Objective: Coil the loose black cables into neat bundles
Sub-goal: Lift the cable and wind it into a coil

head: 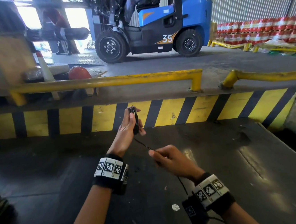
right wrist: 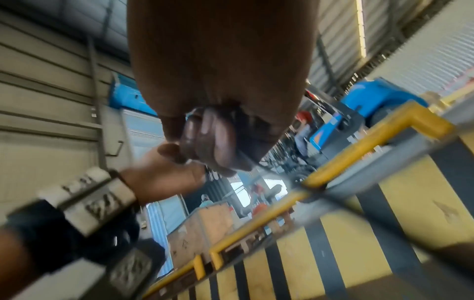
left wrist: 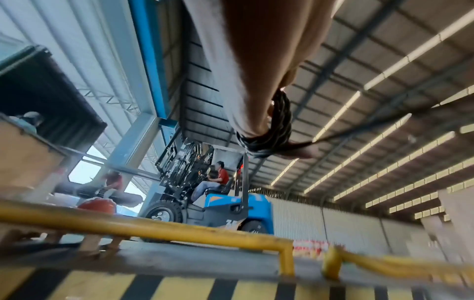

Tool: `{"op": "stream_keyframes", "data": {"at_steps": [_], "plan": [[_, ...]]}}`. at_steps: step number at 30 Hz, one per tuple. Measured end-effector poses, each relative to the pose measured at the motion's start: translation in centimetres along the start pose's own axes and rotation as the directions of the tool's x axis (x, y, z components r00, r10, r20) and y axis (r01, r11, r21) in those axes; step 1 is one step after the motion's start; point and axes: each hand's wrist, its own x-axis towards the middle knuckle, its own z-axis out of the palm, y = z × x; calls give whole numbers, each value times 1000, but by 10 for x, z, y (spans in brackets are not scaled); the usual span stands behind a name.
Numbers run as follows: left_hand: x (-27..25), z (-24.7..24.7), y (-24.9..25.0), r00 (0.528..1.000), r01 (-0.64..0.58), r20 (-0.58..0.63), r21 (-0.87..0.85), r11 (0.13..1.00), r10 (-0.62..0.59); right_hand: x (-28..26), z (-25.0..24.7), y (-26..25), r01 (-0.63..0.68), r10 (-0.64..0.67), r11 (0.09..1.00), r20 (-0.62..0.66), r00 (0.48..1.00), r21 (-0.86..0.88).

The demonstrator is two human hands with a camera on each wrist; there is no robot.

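My left hand (head: 132, 121) is raised above the dark metal platform (head: 239, 166) and grips a small upright bundle of coiled black cable (head: 135, 120). The left wrist view shows the coil's loops (left wrist: 278, 130) wrapped over my fingers. A single loose strand (head: 143, 144) runs down and to the right from the bundle to my right hand (head: 164, 157), which pinches it between curled fingers. Below that hand the strand (head: 182, 183) trails on toward my right wrist. The right wrist view is blurred and shows my curled fingers (right wrist: 218, 140).
A yellow-and-black striped kerb (head: 179, 110) and yellow guard rails (head: 104, 81) run just beyond the platform. Behind them a blue forklift (head: 153, 26) with a driver stands on the floor. Red crates (head: 262, 30) are stacked at the far right. A person and a wooden crate (head: 6, 58) are at the left.
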Motion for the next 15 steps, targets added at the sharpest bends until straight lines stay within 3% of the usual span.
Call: {"op": "stream_keyframes", "data": {"at_steps": [2, 4, 6, 8, 11, 15], "plan": [[-8, 1, -10, 997, 50, 51, 170, 984, -59, 2, -16, -11, 85, -86, 985, -3, 996, -149], [-23, 7, -15, 983, 136, 91, 234, 963, -161, 5, -36, -24, 130, -135, 958, -5, 991, -254], [-42, 14, -18, 967, 180, 144, 210, 961, -212, 9, -57, -36, 140, -166, 911, -33, 986, -388], [-61, 20, -18, 951, 165, 250, 92, 982, -183, 15, -73, -42, 132, -190, 869, -76, 979, -476], [-85, 32, -10, 911, 149, 394, -40, 988, -121, 28, -79, -37, 138, -210, 895, -128, 969, -424], [-99, 41, 11, 892, 213, 445, -262, 941, -78, 31, -60, -5, 88, -109, 983, -127, 986, -159]]}}
